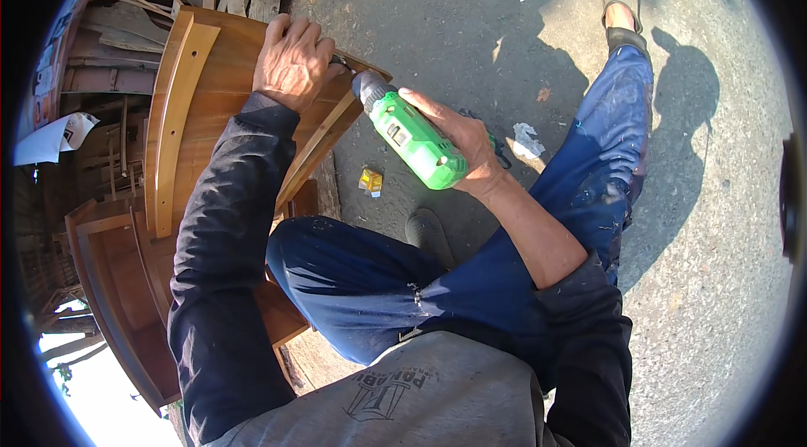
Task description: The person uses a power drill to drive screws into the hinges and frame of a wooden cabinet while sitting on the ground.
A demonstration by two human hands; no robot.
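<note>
Pointing toward the left hand (292, 64), grip unclear over the wooden panel (223, 85), the green drill (416, 140) sits clasped in the right hand (469, 142).

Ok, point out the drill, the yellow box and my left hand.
Drill (414, 136), head view, on its green casing.
Yellow box (371, 179), head view, on its yellow part.
Left hand (291, 64), head view, on its back.
</note>
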